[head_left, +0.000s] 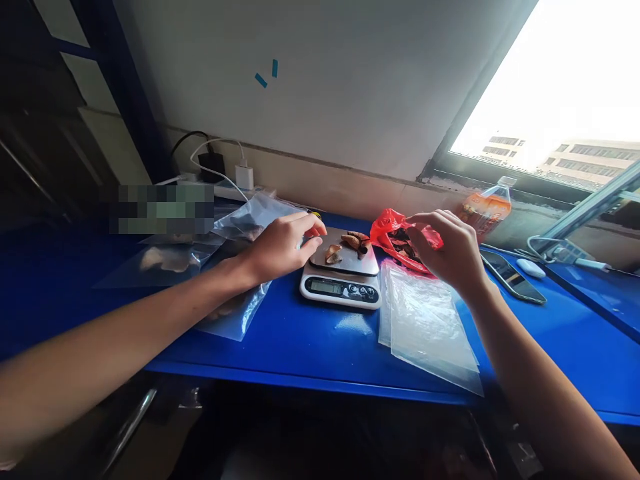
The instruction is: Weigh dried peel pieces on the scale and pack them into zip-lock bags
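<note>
A small white digital kitchen scale [341, 291] stands on the blue desk with a metal top. Several brown dried pieces [356, 242], which look like dried mushroom or peel, lie on it, with a paler curled piece [333, 254] nearer its left side. My left hand [293, 241] hovers by the scale's left edge, thumb and fingers apart, nothing visible between them. To the right, a red plastic bag [383, 230] sits open with dark dried pieces inside. My right hand [445, 243] is at its rim, thumb and forefinger close together on the bag; the fingertips are partly hidden.
Clear flat bags [430, 327] lie in front of the red bag. Filled clear bags [170, 259] are at left. A phone [513, 277], a white mouse-like object [531, 268] and an orange-labelled bottle [487, 207] stand right. A charger [244, 176] is plugged in behind.
</note>
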### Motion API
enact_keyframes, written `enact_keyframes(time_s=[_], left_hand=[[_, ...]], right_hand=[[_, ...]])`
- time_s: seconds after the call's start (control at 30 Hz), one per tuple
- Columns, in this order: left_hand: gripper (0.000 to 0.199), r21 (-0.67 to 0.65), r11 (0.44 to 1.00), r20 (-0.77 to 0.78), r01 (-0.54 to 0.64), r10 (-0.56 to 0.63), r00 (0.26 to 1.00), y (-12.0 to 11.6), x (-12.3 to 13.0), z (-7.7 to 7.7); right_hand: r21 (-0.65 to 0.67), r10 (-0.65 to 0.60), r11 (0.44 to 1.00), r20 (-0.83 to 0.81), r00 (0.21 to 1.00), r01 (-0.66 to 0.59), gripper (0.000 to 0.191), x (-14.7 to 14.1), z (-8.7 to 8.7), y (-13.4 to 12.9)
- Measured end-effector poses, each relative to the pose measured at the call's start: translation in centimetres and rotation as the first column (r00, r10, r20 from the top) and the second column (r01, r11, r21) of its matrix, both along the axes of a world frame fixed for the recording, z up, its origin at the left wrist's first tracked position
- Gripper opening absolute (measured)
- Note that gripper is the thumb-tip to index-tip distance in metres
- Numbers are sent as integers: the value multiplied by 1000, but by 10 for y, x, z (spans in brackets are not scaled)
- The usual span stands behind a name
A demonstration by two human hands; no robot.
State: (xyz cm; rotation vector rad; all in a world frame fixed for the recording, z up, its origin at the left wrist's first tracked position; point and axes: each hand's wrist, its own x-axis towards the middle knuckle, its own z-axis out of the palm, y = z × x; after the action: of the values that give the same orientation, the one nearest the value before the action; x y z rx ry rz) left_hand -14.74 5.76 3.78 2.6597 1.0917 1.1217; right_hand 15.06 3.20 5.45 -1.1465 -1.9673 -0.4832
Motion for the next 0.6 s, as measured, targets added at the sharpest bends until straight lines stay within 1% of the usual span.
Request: enact_keyframes(time_s=[0.1,0.17,0.23,0.33,0.4,0.5,0.57,0.6], left_hand=[[16,40,998,-54,44,-42,998,-7,4,3],[18,54,996,-82,76,-71,994,-11,7,3],[18,65,993,-77,95,-90,993,-13,8,3],[17,74,993,-44,95,-92,995,-18,6,6],[17,79,992,-25,101,-99,995,-21,4,9],[19,91,988,-6,123,-123,992,-24,2,13],[20,98,985,-14,144,-143,990,-26,1,14],[20,101,983,-27,155,-153,988,-26,1,15]], right_hand=[[-132,-116,985,1,993,115,21,26,-11,21],[-208,-181,960,45,982,186,23,43,-23,37],[-249,-206,941,108,973,227,24,54,-37,50],[-264,-195,937,142,970,227,26,61,-55,63],[-256,-176,944,151,973,210,29,59,-62,68],[-287,-74,949,211,975,134,44,54,-66,72],[-355,-13,929,239,971,100,50,52,-65,72],[-388,-8,916,238,971,102,50,52,-64,73]])
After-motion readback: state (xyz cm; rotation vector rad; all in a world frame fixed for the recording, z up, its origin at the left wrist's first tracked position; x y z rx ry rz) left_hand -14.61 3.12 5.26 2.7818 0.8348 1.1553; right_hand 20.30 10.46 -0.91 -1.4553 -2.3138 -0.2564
